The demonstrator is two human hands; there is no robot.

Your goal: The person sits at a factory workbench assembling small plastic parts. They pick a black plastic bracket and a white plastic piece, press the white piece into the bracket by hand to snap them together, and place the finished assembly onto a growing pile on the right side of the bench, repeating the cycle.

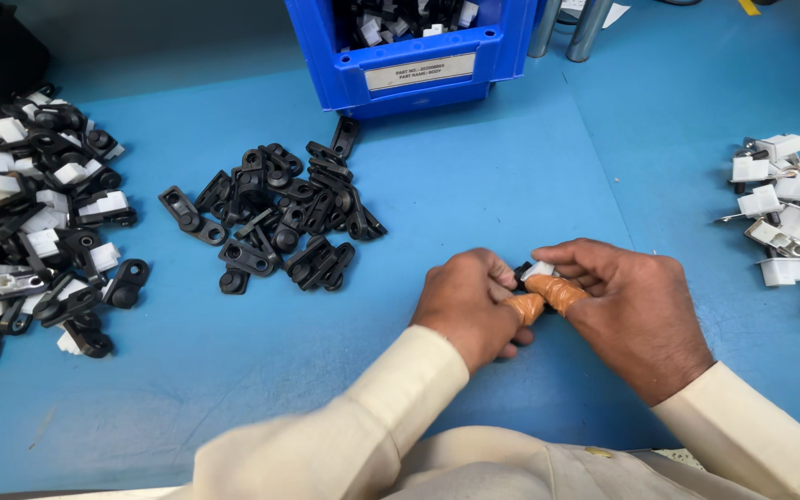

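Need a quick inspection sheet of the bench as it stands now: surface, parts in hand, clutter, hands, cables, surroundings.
Surface: blue mat, scuffed near the front edge.
Job's things: small black-and-white part pinched between both hands.
Clutter: loose black parts pile in the middle; black-and-white pieces pile at left; white and metal clips pile at right.
Grippers: left hand and right hand both closed on the part; orange thumb covers.
Cables: nothing seen.
Surroundings: blue bin of parts behind; two metal posts.
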